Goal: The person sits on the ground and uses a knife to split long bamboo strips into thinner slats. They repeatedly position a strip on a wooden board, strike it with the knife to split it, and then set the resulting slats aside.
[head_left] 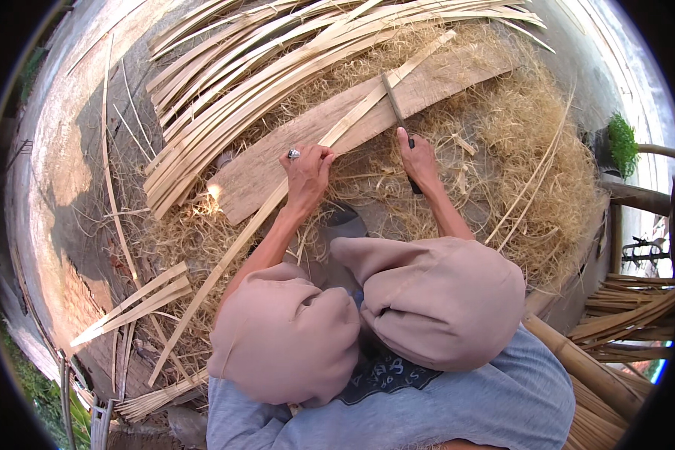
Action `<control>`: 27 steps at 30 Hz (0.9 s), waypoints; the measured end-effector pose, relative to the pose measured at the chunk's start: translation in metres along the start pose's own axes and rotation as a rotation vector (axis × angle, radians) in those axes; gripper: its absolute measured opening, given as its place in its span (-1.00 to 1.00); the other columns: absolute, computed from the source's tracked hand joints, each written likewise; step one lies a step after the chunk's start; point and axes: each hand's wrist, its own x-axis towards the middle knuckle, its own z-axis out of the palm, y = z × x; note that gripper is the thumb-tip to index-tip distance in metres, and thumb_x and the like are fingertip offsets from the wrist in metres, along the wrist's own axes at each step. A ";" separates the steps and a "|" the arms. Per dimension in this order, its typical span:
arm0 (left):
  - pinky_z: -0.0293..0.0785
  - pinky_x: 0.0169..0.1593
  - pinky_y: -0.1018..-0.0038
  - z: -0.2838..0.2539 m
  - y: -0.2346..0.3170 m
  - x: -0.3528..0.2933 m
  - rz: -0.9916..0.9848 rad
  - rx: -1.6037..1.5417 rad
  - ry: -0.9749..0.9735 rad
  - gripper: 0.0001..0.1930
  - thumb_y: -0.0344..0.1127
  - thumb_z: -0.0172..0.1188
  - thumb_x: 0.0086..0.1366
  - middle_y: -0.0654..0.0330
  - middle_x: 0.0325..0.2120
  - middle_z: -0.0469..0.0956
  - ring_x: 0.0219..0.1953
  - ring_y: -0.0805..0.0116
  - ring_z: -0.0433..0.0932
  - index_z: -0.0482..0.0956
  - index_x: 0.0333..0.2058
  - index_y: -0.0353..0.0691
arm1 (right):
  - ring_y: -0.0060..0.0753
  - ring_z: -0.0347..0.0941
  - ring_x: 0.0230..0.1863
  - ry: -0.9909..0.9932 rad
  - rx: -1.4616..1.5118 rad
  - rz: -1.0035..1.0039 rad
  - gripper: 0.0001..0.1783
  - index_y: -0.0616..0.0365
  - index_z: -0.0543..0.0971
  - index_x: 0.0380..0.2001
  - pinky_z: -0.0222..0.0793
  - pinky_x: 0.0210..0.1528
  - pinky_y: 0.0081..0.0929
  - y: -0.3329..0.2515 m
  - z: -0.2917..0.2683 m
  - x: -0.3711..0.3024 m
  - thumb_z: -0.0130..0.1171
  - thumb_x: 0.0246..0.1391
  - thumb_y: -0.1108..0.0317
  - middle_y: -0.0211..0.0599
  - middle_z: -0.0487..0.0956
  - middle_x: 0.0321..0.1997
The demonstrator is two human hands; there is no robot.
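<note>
My left hand point(307, 176), with a ring on one finger, is closed round a long flat bamboo strip point(367, 107). The strip runs slantwise from the lower left, under my hand, up across a wooden board point(259, 171). In my right hand point(418, 159) is a knife point(392, 102) with a dark handle, my fingers wrapped round it. Its long narrow blade lies across the strip, over the board. The handle's end sticks out below my right hand. Whether the blade cuts into the strip I cannot tell.
Beyond the board lies a wide bundle of split bamboo strips point(232, 90). Thin curly shavings point(532, 180) cover the ground around the board. Shorter strips point(146, 304) lie at the left. A bamboo pole point(585, 367) and more stacked strips point(630, 315) are at the right, near a potted plant point(621, 144).
</note>
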 end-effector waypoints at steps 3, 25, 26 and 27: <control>0.35 -0.08 0.38 -0.039 0.012 -0.001 -0.418 -0.547 0.120 -0.81 -0.18 0.26 0.45 0.30 -0.36 0.62 -0.25 0.43 0.50 0.64 -0.23 -0.19 | 0.27 0.47 -0.44 -0.011 0.011 0.018 -0.18 0.42 0.53 -0.57 0.36 -0.28 0.04 -0.004 0.000 -0.004 0.00 0.34 -0.28 0.26 0.51 -0.56; 0.28 -0.45 0.28 -0.103 -0.020 -0.104 -0.502 -0.115 -0.264 -0.49 0.05 0.23 0.43 0.02 -0.67 0.44 -0.61 0.16 0.35 0.51 -0.47 -0.34 | 0.08 0.61 -0.45 -0.378 -0.212 -0.581 -0.28 0.18 0.55 -0.46 0.51 -0.33 -0.04 -0.045 0.012 -0.105 0.03 0.31 -0.35 0.01 0.58 -0.58; 0.28 -0.45 0.28 -0.106 -0.020 -0.107 -0.508 -0.138 -0.259 -0.50 0.05 0.23 0.43 0.01 -0.67 0.44 -0.61 0.15 0.34 0.51 -0.47 -0.34 | 0.07 0.61 -0.46 -0.321 -0.193 -0.411 -0.28 0.18 0.55 -0.45 0.52 -0.35 -0.05 -0.032 0.007 -0.083 0.03 0.31 -0.35 -0.01 0.58 -0.57; 0.28 -0.45 0.28 -0.105 -0.018 -0.102 -0.493 -0.163 -0.265 -0.50 0.05 0.23 0.44 0.01 -0.67 0.44 -0.61 0.14 0.34 0.51 -0.47 -0.34 | 0.05 0.61 -0.47 -0.234 -0.175 -0.243 -0.29 0.18 0.55 -0.44 0.53 -0.36 -0.06 -0.020 -0.005 -0.051 0.03 0.30 -0.36 -0.02 0.59 -0.55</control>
